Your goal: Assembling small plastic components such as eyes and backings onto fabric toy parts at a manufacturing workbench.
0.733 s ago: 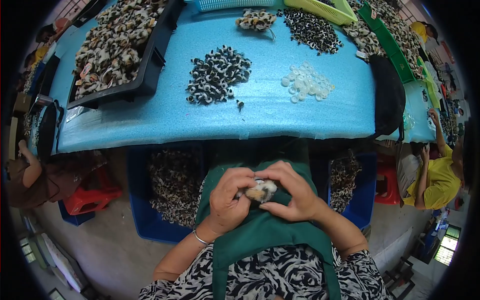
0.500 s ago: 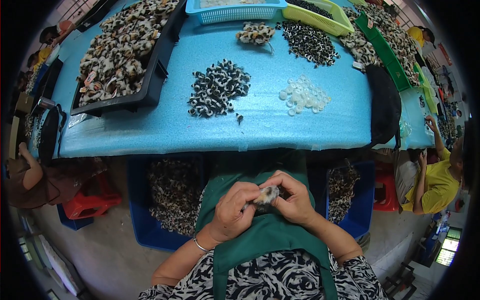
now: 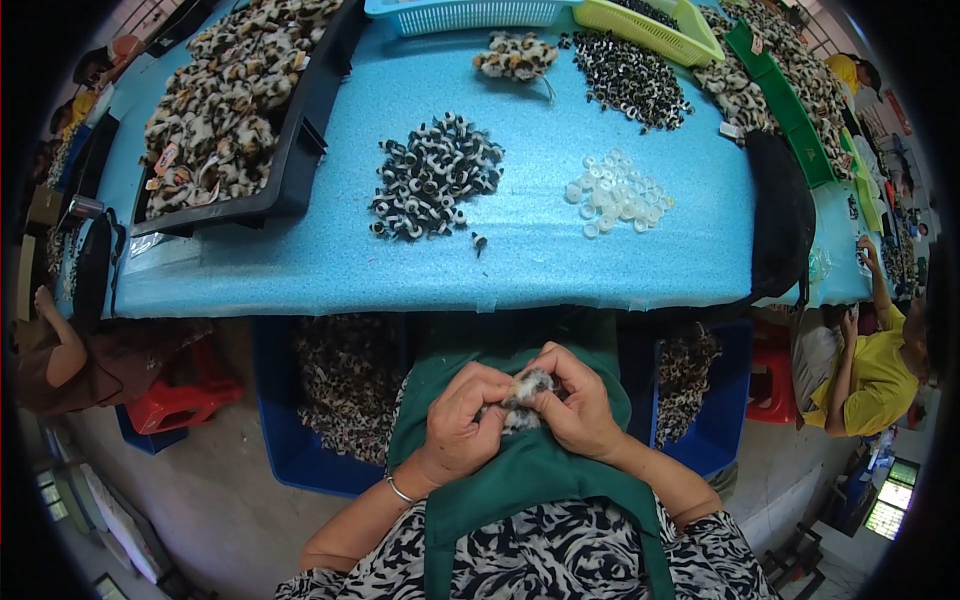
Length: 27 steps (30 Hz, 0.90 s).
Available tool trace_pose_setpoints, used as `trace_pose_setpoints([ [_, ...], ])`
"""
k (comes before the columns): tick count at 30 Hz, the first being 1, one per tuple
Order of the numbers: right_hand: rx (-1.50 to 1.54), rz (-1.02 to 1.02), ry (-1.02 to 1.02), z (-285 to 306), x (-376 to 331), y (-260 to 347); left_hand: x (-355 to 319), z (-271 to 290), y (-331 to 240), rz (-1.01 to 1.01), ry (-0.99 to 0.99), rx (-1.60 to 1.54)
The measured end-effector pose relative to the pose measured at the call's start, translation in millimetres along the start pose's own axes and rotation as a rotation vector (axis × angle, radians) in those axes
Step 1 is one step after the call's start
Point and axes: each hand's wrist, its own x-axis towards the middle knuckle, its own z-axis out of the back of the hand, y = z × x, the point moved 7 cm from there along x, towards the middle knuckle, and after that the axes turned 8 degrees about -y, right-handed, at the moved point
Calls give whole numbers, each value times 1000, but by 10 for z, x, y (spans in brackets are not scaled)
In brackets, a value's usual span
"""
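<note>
Over my green apron, a small plush piece (image 3: 524,403) of white, grey and tan fur is pinched between my two hands. My left hand (image 3: 468,418) closes its thumb and fingers on the left side of the fur. On the other side my right hand (image 3: 574,404) grips it, thumb pressed on top. Part of the plush is hidden by the fingers. Ahead on the blue table lie a pile of small black-and-white pieces (image 3: 436,180) and, to the right, a pile of translucent round washers (image 3: 615,192).
A black tray (image 3: 300,150) full of furry pieces stands at the left. Blue (image 3: 470,18) and yellow-green baskets (image 3: 652,35) stand at the back. Blue bins (image 3: 285,440) of furry pieces flank my legs. A black cloth (image 3: 778,215) hangs at the table's right edge. Other people sit at both sides.
The plush has turned in my hands, showing more white and grey fur below the fingers. Both hands still hold it. The view has shifted slightly.
</note>
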Motion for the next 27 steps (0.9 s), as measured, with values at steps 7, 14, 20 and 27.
trace_pose_setpoints([
  [7, -97, 131, -62, -62, 182, -63, 79, 11, 207, 83, -4, 15],
  [14, -37, 5, 0, 30, 289, -123, 165, -9, 291, 147, 2, 58],
  [20, -149, 61, -97, -33, 194, -106, 58, -32, 359, 161, -74, 1],
  [27, -63, -57, -78, -116, 178, -407, 43, -27, 508, 249, -57, 29],
])
